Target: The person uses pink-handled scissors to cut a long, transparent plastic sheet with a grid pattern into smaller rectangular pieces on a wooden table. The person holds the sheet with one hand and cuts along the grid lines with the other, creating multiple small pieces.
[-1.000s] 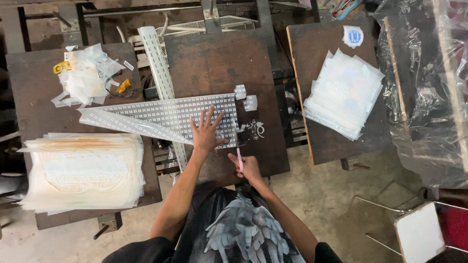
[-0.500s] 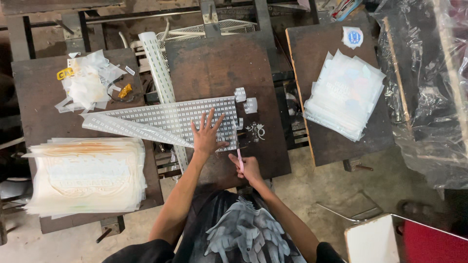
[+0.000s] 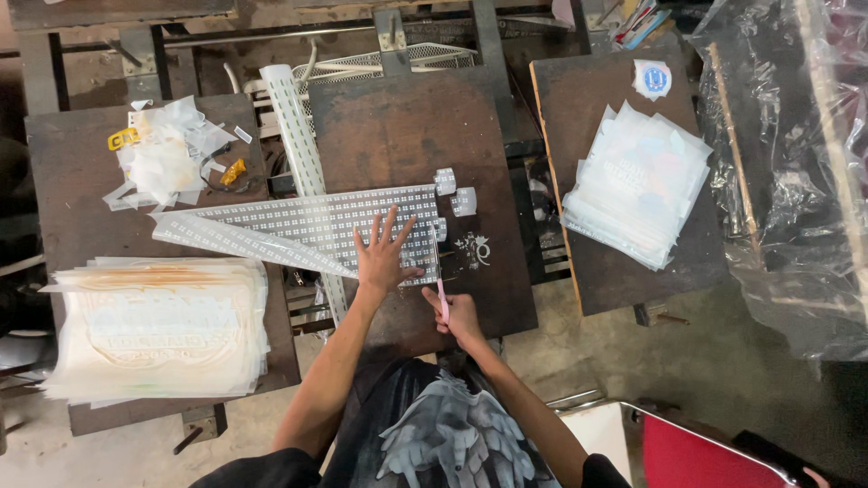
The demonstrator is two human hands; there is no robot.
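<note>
While the left hand (image 3: pixel 384 258) lies flat with fingers spread wide, holding nothing, it presses down the long translucent plastic sheet printed with rows of small white squares (image 3: pixel 307 226), which lies across the dark brown wooden surface (image 3: pixel 407 126) at the middle of the view; the right hand (image 3: pixel 459 316) has its grip closed on a slim pink-handled cutter (image 3: pixel 442 298), whose tip meets the sheet's right end just beside the left hand; a few small cut pieces (image 3: pixel 455 192) lie near that end; a thick stack of pale printed sheets (image 3: pixel 158 330) sits well apart on the left; another white stack (image 3: pixel 637 185) rests on the separate brown board (image 3: pixel 588 99) to the right.
</note>
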